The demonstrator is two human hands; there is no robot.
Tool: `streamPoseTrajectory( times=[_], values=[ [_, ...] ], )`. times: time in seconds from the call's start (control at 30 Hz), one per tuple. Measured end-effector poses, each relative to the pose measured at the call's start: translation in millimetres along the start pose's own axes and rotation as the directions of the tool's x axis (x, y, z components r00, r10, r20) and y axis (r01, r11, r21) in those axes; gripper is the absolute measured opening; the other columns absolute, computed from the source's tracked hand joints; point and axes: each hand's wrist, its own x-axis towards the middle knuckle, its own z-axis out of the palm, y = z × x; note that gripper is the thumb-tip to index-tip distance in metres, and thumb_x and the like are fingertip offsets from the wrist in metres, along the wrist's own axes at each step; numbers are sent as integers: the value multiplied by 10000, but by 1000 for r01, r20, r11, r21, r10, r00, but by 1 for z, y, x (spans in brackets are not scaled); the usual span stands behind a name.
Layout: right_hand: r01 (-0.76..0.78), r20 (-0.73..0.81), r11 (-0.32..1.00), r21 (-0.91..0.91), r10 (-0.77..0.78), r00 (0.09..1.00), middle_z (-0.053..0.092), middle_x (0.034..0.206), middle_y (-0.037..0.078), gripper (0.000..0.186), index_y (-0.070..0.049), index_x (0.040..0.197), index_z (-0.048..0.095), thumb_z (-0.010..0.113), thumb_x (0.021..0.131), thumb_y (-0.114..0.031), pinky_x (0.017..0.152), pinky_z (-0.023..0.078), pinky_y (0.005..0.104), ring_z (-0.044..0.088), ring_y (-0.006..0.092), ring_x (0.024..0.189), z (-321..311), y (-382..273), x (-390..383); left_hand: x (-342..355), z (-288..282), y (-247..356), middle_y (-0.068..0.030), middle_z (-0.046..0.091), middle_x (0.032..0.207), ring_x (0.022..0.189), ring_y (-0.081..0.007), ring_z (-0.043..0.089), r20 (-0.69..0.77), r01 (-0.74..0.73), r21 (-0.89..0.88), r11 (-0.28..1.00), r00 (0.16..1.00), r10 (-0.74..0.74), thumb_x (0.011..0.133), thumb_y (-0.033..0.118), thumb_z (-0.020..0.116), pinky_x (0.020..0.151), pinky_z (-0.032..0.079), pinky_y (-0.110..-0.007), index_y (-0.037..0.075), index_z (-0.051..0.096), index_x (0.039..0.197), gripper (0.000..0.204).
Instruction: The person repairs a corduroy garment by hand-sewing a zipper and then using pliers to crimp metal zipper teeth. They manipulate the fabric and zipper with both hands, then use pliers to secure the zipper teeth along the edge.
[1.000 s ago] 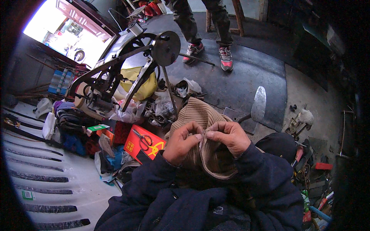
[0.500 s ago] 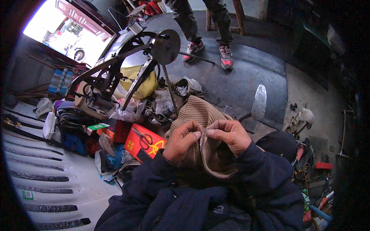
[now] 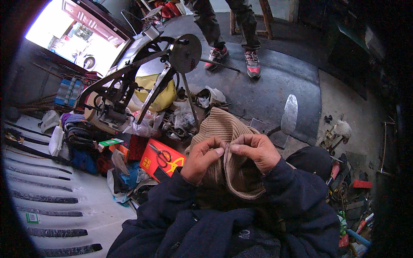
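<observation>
- The tan ribbed garment lies over the person's lap, its folded edge raised between both hands.
- The left hand pinches that edge between thumb and forefinger.
- The right hand grips the same edge just beside it — thumb and fingertips closed on the cloth.
- A red box lies near the left wrist.
- Beyond — a dark hand-wheel machine and a yellow bag.
</observation>
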Motion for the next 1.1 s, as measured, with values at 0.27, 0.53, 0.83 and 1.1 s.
streamPoseTrajectory(
  times=[0.27, 0.53, 0.83, 1.1],
  values=[
    [-9, -7, 1000, -4, 9, 1000, 700, 877, 27, 189, 5, 968, 699, 722, 880, -160, 717, 496, 247, 631, 93, 767, 0, 0, 0, -2, 0, 0, 32, 568, 931, 884, -51, 487, -21, 9, 11, 1000, 1000, -8, 927, 153, 579, 812, 385, -211, 31, 599, 995, 141],
    [5, 6, 1000, -15, -5, 1000, 703, 877, 29, 195, 11, 964, 702, 719, 882, -165, 737, 495, 247, 631, 95, 779, -1, 0, 1, 0, -1, -3, 34, 579, 932, 869, -46, 495, -34, 12, 22, 1000, 999, -11, 929, 142, 581, 796, 389, -208, 26, 608, 998, 138],
    [-22, 6, 1000, -1, 22, 1000, 691, 874, 23, 138, 2, 966, 685, 698, 894, -116, 779, 506, 248, 645, 101, 807, 0, -3, -1, 1, -1, -1, 26, 585, 935, 891, -55, 512, -27, -13, 48, 999, 1000, 14, 931, 125, 571, 820, 400, -214, 17, 605, 991, 128],
    [-7, 3, 999, -53, 8, 1000, 686, 865, 20, 137, 2, 954, 685, 701, 893, -120, 757, 496, 244, 633, 91, 792, 0, -1, 0, 1, -3, -3, 38, 579, 919, 859, -47, 502, -45, 37, 61, 997, 998, -34, 941, 141, 574, 790, 399, -211, 22, 610, 1000, 138]
  ],
)
